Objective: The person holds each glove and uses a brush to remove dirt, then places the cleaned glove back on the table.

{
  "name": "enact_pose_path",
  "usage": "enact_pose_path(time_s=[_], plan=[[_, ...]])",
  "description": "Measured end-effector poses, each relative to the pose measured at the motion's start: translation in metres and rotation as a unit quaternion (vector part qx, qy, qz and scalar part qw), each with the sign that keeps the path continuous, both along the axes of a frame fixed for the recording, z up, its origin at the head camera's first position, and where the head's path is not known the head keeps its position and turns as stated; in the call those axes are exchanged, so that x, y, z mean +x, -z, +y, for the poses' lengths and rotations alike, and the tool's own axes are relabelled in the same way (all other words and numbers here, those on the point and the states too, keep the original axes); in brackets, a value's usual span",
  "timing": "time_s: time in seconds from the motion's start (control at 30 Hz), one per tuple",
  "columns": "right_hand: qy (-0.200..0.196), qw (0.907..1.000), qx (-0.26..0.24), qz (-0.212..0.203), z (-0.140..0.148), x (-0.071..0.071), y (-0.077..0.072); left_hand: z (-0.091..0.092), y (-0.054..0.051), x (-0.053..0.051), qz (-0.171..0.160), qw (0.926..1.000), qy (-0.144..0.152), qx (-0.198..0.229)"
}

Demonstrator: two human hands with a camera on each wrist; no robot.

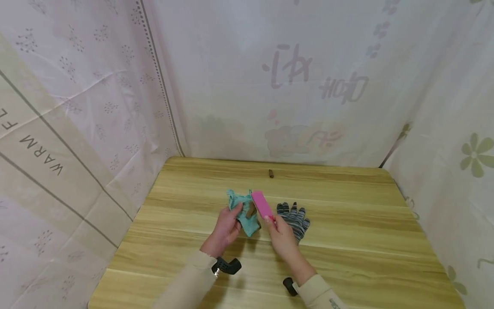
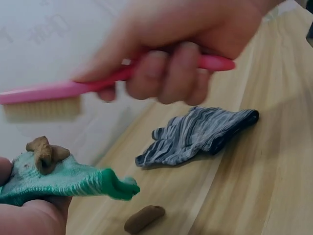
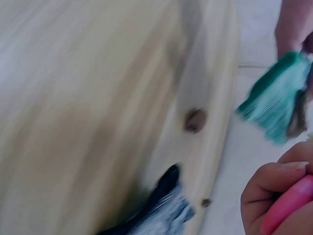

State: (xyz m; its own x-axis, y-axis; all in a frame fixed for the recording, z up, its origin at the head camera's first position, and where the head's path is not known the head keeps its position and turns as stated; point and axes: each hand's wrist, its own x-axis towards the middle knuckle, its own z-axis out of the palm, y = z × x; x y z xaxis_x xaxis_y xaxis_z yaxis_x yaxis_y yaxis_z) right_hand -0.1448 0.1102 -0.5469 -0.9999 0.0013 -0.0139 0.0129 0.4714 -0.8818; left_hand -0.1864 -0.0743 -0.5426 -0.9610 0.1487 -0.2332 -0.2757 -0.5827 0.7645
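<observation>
My left hand holds a green knitted glove above the table, thumb on top. A brown clay-like lump lies on the glove's upper side. My right hand grips the handle of a pink brush, fingers curled round it. In the left wrist view the brush's pale bristles face down, a little above the lump and apart from it. The right wrist view shows the pink handle in my fingers, with the green glove blurred beyond.
A grey-and-black striped glove lies flat on the wooden table, just right of the brush. One brown piece sits near the back edge, another brown piece closer in. Printed curtains hang behind and at both sides.
</observation>
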Motion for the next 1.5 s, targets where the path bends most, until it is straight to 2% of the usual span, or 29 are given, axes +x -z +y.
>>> enact_pose_path(time_s=[0.13, 0.23, 0.37, 0.63, 0.9, 1.27, 1.5], plan=[[-0.018, 0.9997, -0.004, 0.015, -0.015, 0.004, -0.013, 0.006, -0.001, 0.002, 0.008, 0.9999, 0.001, -0.008], [-0.026, 0.999, 0.015, 0.032, -0.024, 0.005, -0.016, 0.009, -0.002, 0.003, 0.012, 0.9998, 0.004, -0.014], [-0.021, 0.9982, 0.042, 0.038, -0.028, 0.004, -0.01, 0.011, -0.005, 0.003, 0.006, 0.9999, 0.007, -0.012], [-0.016, 0.9984, 0.054, 0.009, -0.02, 0.002, 0.004, 0.005, -0.006, 0.001, -0.008, 0.9996, -0.023, -0.011], [-0.005, 0.9982, 0.06, 0.008, -0.013, -0.001, 0.009, 0.003, -0.005, 0.001, -0.008, 0.9997, -0.025, -0.001], [-0.012, 0.998, 0.06, 0.012, -0.007, -0.002, 0.013, 0.003, -0.001, 0.0, -0.007, 0.9996, -0.026, -0.002], [0.003, 0.9978, 0.065, 0.015, -0.004, -0.002, 0.017, 0.003, -0.001, 0.001, -0.004, 0.9995, -0.029, 0.013]])
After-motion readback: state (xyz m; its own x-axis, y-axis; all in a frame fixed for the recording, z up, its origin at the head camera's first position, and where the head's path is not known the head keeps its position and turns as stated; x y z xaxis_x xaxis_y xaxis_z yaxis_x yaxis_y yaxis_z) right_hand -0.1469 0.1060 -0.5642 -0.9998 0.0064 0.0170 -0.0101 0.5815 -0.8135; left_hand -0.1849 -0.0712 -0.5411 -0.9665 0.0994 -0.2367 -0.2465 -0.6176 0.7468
